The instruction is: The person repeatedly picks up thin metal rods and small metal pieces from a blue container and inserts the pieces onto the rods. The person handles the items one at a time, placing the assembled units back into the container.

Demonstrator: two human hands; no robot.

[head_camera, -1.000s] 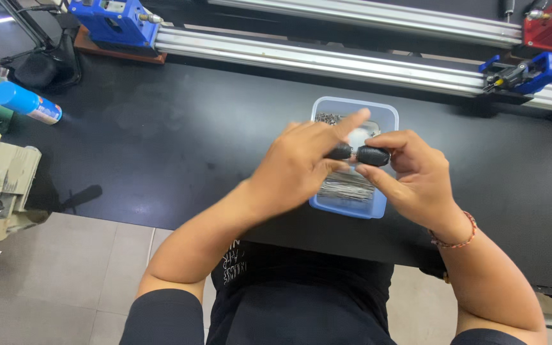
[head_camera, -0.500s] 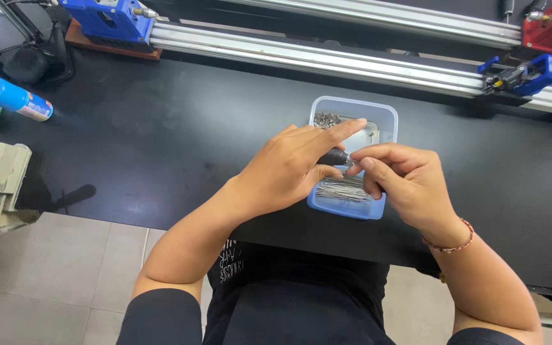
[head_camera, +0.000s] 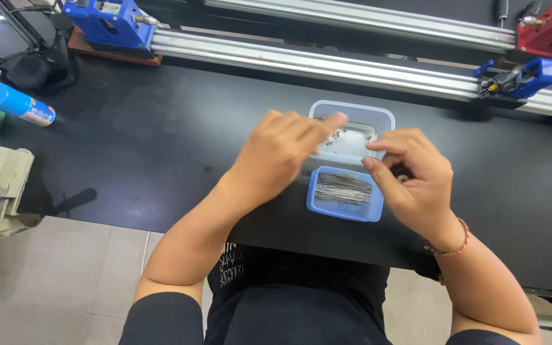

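Two bare hands work over a small blue tray (head_camera: 345, 207) in the head view, the only view here, and that tray serves as the landmark. It sits on the black table (head_camera: 161, 140) and holds a neat bundle of thin metal pins (head_camera: 343, 189) lying side by side. Just behind the tray stands a clear plastic tub (head_camera: 378, 121) with a thin scatter of small dark parts (head_camera: 335, 137) on its pale floor. The left hand (head_camera: 276, 156) hovers over the tray's left rim, its fingers stretched loosely toward the tub; its grip looks open, and I cannot tell whether anything tiny sits at the fingertips. The right hand (head_camera: 413, 182) hangs over the tray's right edge with fingers curled inward, thumb and forefinger pinched near each other, a small dark piece (head_camera: 404, 172) half hidden inside the curl; whether it is truly gripped I cannot tell. Judging by the full tray and the nearly bare tub, the sorting seems well along, with a few loose parts left. Far left of the tray lies a blue spray can (head_camera: 17, 105); behind it runs a long aluminium rail (head_camera: 327, 67).
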